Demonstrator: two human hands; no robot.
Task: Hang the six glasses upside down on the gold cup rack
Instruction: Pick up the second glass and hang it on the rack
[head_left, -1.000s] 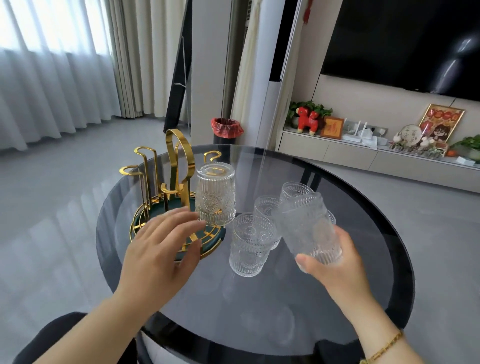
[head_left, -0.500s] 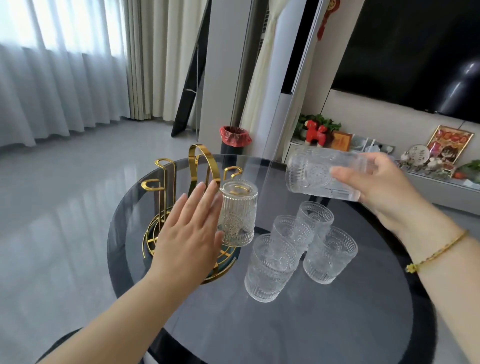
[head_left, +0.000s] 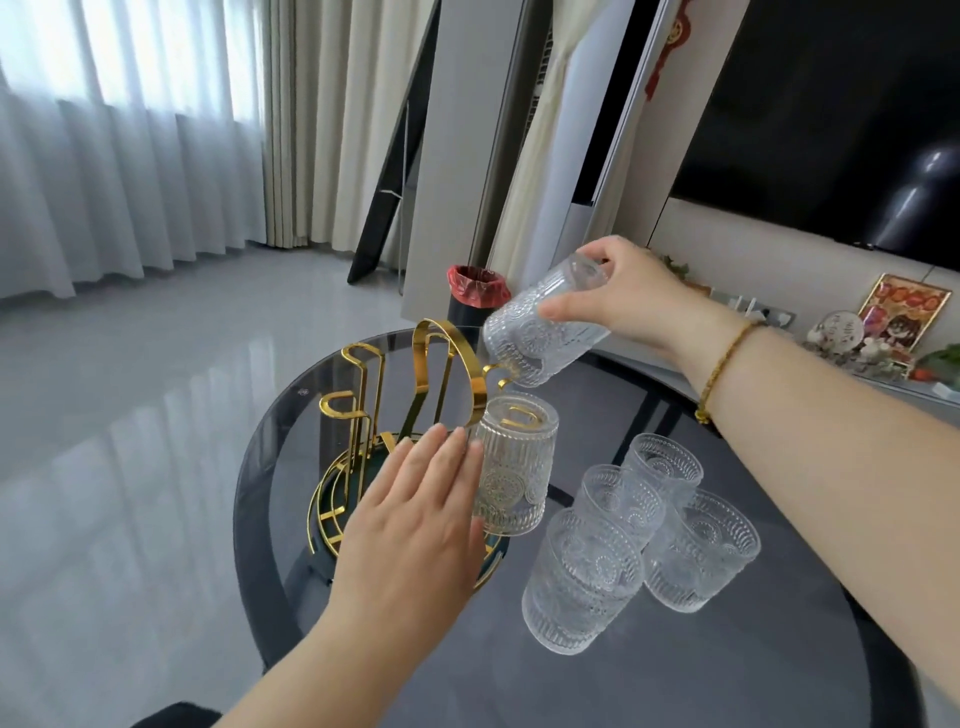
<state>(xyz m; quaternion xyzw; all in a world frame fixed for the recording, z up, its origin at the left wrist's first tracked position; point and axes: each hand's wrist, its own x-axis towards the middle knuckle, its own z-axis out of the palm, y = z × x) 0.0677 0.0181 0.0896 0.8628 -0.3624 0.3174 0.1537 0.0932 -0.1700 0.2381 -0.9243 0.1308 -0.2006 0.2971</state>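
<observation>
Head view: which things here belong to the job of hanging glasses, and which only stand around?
Belong to the job:
- gold wire cup rack
- clear embossed glass already hung upside down
- clear embossed glass tilted in the right hand
- four clear embossed glasses upright on the round dark glass table

Only stand around:
- black bin with red liner
- framed red picture
- large black television

Left hand (head_left: 415, 525) covers the near part of the gold cup rack (head_left: 395, 426) base; whether its fingers (head_left: 457, 457) touch the hung glass (head_left: 511, 467) cannot be told. The peg under the tilted glass (head_left: 540, 332) in the right hand (head_left: 623, 296) is mostly hidden behind that glass. Table (head_left: 727, 675) cut off at bottom and right edges; shelf ornaments (head_left: 841, 338) too small to identify.
</observation>
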